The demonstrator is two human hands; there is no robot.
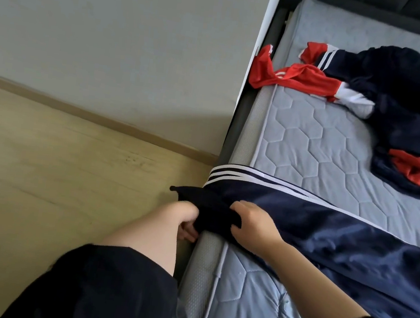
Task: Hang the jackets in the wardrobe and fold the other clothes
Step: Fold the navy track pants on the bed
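The navy garment (340, 237) lies stretched across the mattress (312, 140), its dark ribbed cuff (210, 207) at the bed's edge. Both hands pinch that cuff, the left hand (185, 222) curled under it and the right hand (251, 224) curled over it, probably to pull it flat for folding. It has three white stripes but no readable logo. A red-and-navy pile (409, 118) waits well apart.

Both hands grip the dark ribbed end of a navy track garment (333, 228) with white side stripes, at the edge of a quilted grey-blue mattress (313, 135). The left hand (185, 220) curls under the fabric and the right hand (253, 226) pinches it from above. A heap of navy and red clothes (410, 113) lies farther up the mattress. A wooden floor (55, 165) lies to the left.
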